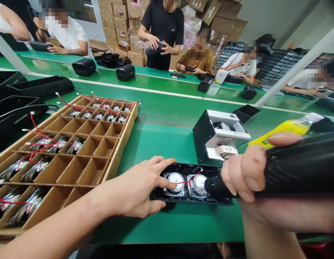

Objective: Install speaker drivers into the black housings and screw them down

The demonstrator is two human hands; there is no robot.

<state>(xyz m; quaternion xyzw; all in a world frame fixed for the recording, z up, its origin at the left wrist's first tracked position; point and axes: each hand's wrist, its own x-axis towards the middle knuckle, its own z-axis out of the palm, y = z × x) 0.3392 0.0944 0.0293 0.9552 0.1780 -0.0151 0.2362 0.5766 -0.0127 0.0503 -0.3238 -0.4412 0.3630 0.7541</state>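
A black speaker housing point(212, 200) lies on the green bench with its inside facing up. Two round speaker drivers sit in it, a left one point(175, 182) and a right one point(198, 182), joined by red wires. My left hand point(141, 187) spans the housing's left end, thumb at the near edge, one finger at the far edge and another on the left driver. In my right hand point(246, 172) is a black electric screwdriver point(302, 167), its fingers wrapped round it. The nose of the tool points left over the right driver; its tip is hard to make out.
A divided cardboard tray point(123, 144) with several wired drivers stands at left. Beyond the housing are a screw-feeder-like machine point(221, 135) and a yellow bottle point(283, 129). Black housings point(40, 86) lie far left. Several co-workers point(164, 32) handle black speakers across the bench.
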